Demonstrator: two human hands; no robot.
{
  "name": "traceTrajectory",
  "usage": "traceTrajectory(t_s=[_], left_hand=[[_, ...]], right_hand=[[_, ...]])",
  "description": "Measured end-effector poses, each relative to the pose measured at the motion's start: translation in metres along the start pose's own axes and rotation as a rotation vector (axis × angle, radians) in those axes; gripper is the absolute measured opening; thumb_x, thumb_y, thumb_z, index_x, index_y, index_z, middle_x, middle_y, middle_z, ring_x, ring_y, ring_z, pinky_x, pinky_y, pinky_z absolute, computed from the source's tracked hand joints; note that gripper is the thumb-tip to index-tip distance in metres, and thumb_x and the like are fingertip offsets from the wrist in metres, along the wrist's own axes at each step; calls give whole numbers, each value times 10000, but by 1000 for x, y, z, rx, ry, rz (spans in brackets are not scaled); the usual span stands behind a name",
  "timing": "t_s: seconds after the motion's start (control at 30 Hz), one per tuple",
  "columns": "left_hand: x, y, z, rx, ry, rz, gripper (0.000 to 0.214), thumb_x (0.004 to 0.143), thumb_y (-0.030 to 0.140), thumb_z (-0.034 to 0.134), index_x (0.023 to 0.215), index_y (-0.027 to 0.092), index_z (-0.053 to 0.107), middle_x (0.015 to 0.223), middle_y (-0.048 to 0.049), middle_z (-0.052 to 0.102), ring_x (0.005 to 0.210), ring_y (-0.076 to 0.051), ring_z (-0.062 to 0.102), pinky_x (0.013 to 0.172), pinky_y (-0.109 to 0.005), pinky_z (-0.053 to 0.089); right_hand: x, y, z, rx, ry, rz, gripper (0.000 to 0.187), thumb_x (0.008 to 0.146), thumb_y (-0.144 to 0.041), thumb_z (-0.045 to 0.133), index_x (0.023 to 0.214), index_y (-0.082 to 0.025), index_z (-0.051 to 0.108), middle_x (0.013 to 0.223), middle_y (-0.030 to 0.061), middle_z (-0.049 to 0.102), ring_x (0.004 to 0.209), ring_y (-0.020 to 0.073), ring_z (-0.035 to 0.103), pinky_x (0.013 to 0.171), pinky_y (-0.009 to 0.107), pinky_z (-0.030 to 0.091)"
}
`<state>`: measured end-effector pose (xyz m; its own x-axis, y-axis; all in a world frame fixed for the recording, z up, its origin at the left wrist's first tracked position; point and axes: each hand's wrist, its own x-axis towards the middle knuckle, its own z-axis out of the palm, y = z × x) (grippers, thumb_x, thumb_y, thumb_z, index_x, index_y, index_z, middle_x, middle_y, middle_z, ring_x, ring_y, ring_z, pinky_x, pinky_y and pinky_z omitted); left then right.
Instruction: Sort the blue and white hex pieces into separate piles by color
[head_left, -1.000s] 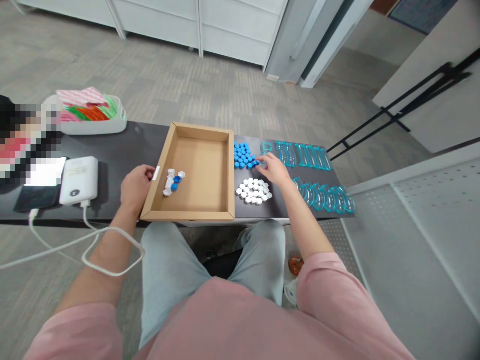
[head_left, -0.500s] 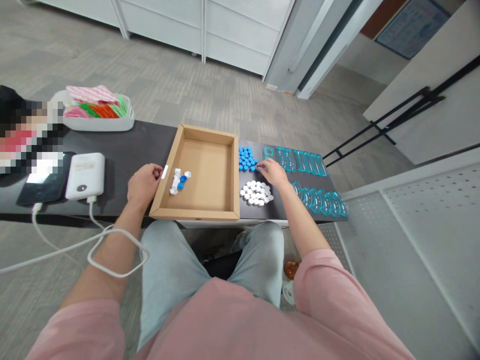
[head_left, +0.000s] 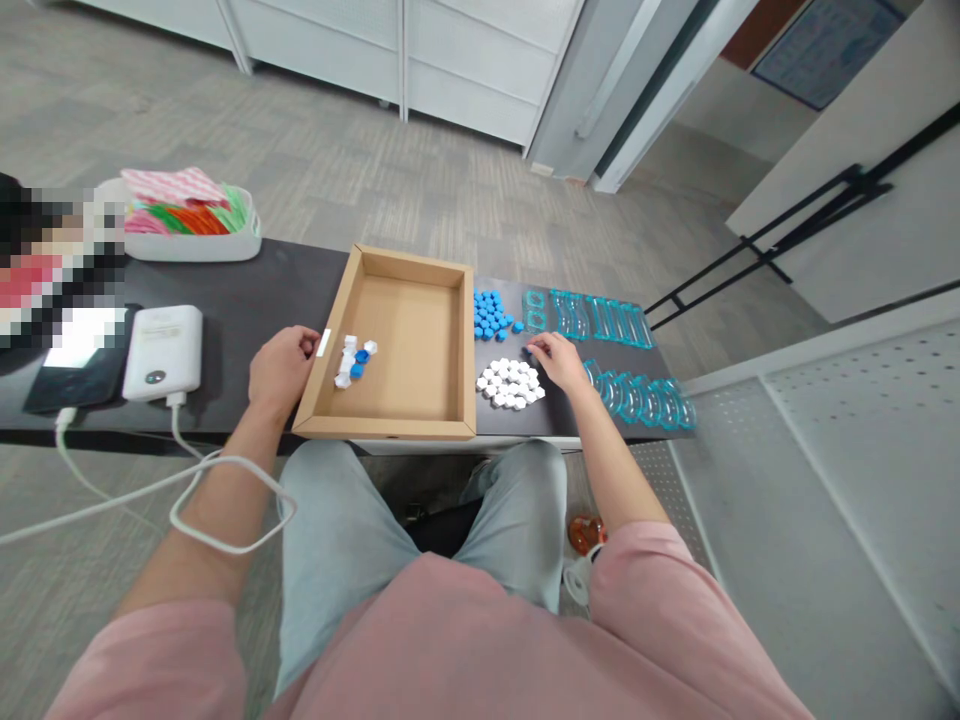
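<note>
Cardboard tray mid-table, power bank left, hexagonal pieces right.

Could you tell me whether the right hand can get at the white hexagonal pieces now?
Probably yes: the right hand sits just beside the white hexagonal pieces, and nothing lies between or over them.

Matt brown cardboard tray; glossy plastic blue pieces and white pieces; clear shiny teal plastic strips; smooth dark table.
</note>
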<state>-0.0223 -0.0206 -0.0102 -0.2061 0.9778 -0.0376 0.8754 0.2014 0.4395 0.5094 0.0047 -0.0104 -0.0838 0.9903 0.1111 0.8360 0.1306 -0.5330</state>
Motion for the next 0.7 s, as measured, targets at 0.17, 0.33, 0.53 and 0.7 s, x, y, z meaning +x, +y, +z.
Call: traceTrajectory(t_s=[0.17, 0.33, 0.53, 0.7], left_hand=[[1, -3, 1, 6, 15, -2, 307, 1053, 303, 619, 1275, 210, 808, 1202, -77, 816, 1058, -248, 712, 857, -311, 504], [1, -2, 0, 17, 20, -16, 313, 1053, 328, 627, 1277, 217, 815, 1205, -81, 824, 1066, -257, 728, 866, -316, 513], [0, -1, 0, 31, 28, -16, 285, 1064, 311, 632, 1267, 221, 810, 1191, -71, 832, 1070, -253, 735, 840, -298, 506], [1, -2, -1, 25, 20, -15, 289, 1073, 286, 620, 1280, 212, 806, 1200, -73, 827, 1074, -236, 722, 835, -279, 486]], right_hand=[[-5, 0, 2, 82, 20, 59, 196, 1000, -446, 806, 923, -296, 706, 1003, 92, 795, 960, 329, 773, 968, 514, 665], [13, -8, 9, 100, -27, -26, 135, 963, -371, 798, 923, -285, 702, 1019, 84, 805, 963, 308, 771, 971, 484, 652], [38, -20, 21, 94, -18, -99, 97, 908, -305, 789, 984, -276, 735, 943, 46, 750, 848, 267, 700, 900, 432, 624], [36, -24, 22, 150, 19, -6, 176, 929, -327, 762, 1082, -284, 687, 911, 16, 748, 786, 241, 673, 850, 400, 597]])
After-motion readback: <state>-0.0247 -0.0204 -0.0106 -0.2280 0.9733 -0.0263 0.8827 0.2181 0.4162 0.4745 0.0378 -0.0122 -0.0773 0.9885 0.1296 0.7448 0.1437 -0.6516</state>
